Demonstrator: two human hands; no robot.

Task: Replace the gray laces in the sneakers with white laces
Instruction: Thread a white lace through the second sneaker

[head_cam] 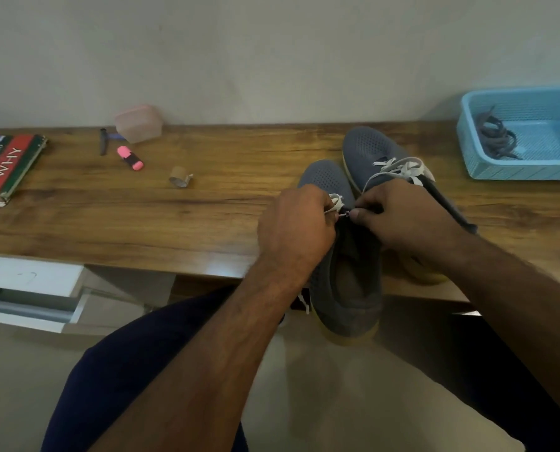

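Both forearms reach forward from the lower edge of the view and meet over the near gray sneaker (343, 282). The left hand (296, 226) is knuckles-up, its fingers curled tight and pinching a strand of the white lace (336, 203) that runs across the sneaker's eyelets. The right hand (402, 216) faces it from the other side, thumb and forefinger pressed together on the lace tip at an eyelet; the two sets of fingertips are nearly touching.

The near sneaker lies toe-away, its heel hanging past the front edge of the wooden desk (174, 207) toward the person's lap. Just beyond the right fingers sits the second sneaker (373, 151), already threaded with a white lace (402, 169), its side touching the first.

Farther right of the fingers, near the wall, a blue plastic basket (487, 171) holds the removed gray laces (495, 138).

Left of the left fingers a wide stretch of desktop lies open as far as a small cardboard tape core (179, 177), a pink highlighter (130, 158), a dark pen (103, 141), a pink lidded box (138, 123) and a stack of books (6, 168) at the far left. Below the desk edge a white drawer unit (27, 288) stands to the left.
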